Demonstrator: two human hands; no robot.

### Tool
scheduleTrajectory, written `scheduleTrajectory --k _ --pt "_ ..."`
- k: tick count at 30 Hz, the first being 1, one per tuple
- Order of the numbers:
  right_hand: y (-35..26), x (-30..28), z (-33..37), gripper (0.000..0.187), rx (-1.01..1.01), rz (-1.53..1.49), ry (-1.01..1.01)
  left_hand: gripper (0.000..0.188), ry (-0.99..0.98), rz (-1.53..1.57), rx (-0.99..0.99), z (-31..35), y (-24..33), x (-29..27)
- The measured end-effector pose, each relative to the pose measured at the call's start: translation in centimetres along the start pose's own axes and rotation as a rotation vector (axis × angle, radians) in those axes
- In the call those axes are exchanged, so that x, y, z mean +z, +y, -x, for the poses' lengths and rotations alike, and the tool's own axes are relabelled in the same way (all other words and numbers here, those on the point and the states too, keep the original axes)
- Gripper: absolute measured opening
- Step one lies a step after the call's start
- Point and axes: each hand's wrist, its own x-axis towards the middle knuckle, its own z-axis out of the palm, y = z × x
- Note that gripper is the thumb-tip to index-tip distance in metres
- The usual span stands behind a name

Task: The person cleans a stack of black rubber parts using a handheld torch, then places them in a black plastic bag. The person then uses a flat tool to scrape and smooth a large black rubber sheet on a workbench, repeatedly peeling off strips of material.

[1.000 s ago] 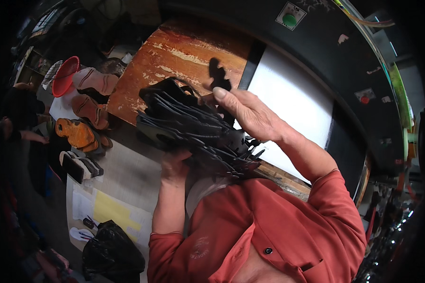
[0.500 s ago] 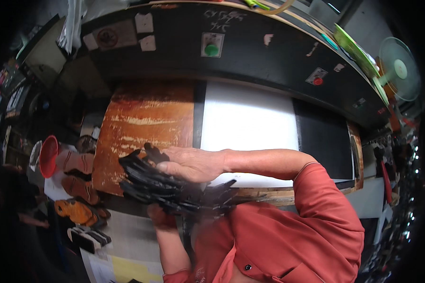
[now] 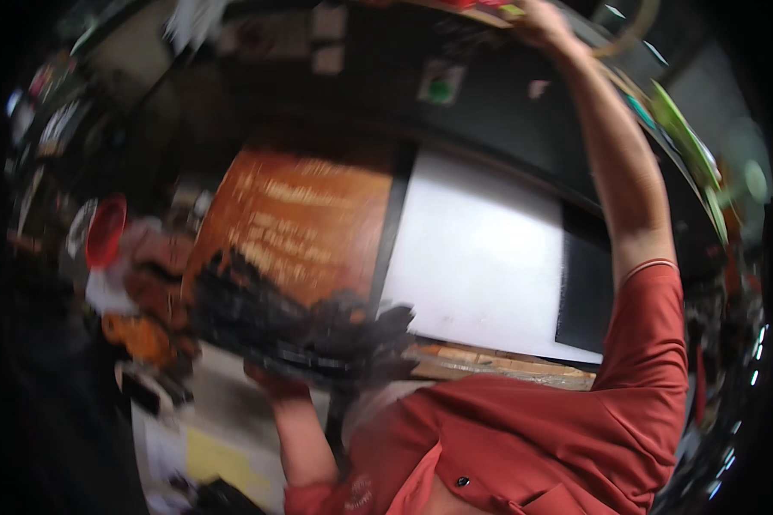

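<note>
A thick bundle of floppy black strips (image 3: 318, 339), perhaps leather or rubber, is held up in front of my chest. My left hand (image 3: 276, 382) grips it from below, its fingers mostly hidden by the strips. My right arm is stretched up and away to the top ledge of the dark machine (image 3: 352, 107). There, at the picture's upper rim, my right hand (image 3: 541, 21) is beside small red and yellow-green things (image 3: 481, 7). Blur and the rim hide whether its fingers grasp anything. Behind the bundle lie a worn brown board (image 3: 309, 206) and a white sheet (image 3: 481, 249).
A green round button (image 3: 441, 87) sits on the machine's front. Right of the white sheet is a black panel (image 3: 584, 279). On the left stand a red bowl (image 3: 106, 232) and orange-brown cut pieces (image 3: 142, 336). A green tray (image 3: 683, 133) and a fan (image 3: 754, 182) are at far right.
My right hand has left the black strips and swung up to the machine's top ledge. My left hand still holds the bundle. The whole view has tilted and shifted.
</note>
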Motion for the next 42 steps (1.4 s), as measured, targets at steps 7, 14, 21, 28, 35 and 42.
scheduleTrajectory --k 7,14,21,28,35,42 --pt "9.3 9.4 -4.2 0.05 -0.146 -0.482 0.353 0.069 -0.094 0.311 0.024 1.2 3.4 -2.8" --pt "8.5 5.4 9.4 0.039 0.057 -0.686 0.452 0.068 0.019 0.274 0.278 2.2 7.2 -5.3" --pt "1.2 2.0 29.2 0.028 -0.252 -1.15 0.103 0.066 0.255 0.149 0.387 3.0 8.2 -6.7" --pt "-11.4 2.6 36.0 0.024 -1.002 -1.173 -0.376 0.061 0.252 0.095 0.392 7.1 6.3 -4.9" --pt "-12.2 4.4 35.3 0.03 -1.003 -1.513 -0.37 0.053 0.106 0.087 0.378 15.9 3.6 -1.6" --pt "-11.7 7.9 35.7 0.036 -1.046 -1.513 -0.487 0.046 -0.092 0.12 0.323 22.7 0.9 0.8"
